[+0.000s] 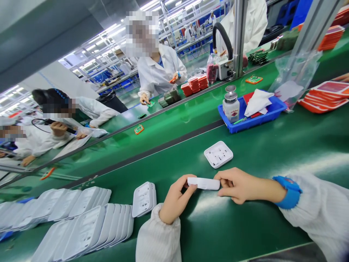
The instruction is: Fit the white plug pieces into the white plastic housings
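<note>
A white plastic housing is held edge-on above the green worktop, its thin side facing me. My left hand pinches its left end between thumb and fingers. At the other end, the thumb and fingers of my right hand close on the right edge; a blue wristband circles that wrist. Just beyond the hands, a similar white housing lies flat with slots and small holes showing. Left of my left hand stands a short stack of white housings.
Rows of overlapping white housings cover the left worktop. A blue tray holds a pump bottle and white wipes. Orange-framed parts lie at right. Beyond runs a green conveyor belt with co-workers behind it.
</note>
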`<state>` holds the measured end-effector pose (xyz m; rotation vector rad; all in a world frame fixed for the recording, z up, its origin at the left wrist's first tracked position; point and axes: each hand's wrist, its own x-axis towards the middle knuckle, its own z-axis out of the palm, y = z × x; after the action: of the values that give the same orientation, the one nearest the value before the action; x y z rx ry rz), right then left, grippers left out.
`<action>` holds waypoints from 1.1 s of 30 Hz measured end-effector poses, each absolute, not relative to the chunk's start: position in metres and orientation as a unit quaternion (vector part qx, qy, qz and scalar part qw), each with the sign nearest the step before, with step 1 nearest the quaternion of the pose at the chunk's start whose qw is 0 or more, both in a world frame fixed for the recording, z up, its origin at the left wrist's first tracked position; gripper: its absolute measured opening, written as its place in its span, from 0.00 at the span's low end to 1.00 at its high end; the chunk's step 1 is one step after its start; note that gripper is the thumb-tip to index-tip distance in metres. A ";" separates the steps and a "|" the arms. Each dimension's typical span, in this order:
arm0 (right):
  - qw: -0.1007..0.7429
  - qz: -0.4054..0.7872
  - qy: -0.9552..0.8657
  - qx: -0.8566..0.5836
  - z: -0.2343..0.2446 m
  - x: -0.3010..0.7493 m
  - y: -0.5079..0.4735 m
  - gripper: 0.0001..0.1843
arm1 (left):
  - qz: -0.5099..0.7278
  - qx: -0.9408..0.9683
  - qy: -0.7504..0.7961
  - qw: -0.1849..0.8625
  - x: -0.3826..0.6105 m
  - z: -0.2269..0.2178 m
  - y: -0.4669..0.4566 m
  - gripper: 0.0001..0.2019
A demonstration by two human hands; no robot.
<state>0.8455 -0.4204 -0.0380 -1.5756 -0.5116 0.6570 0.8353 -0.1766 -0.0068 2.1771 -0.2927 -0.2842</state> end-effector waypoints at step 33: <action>0.553 0.161 -0.272 -0.771 -0.043 0.845 -0.416 0.14 | -0.102 0.865 -0.209 0.444 0.824 -0.004 -0.183 0.12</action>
<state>0.8450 -0.4161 -0.0432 -1.8230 -0.6421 0.3817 0.8244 -0.1828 -0.0043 2.1451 -0.5189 -0.2533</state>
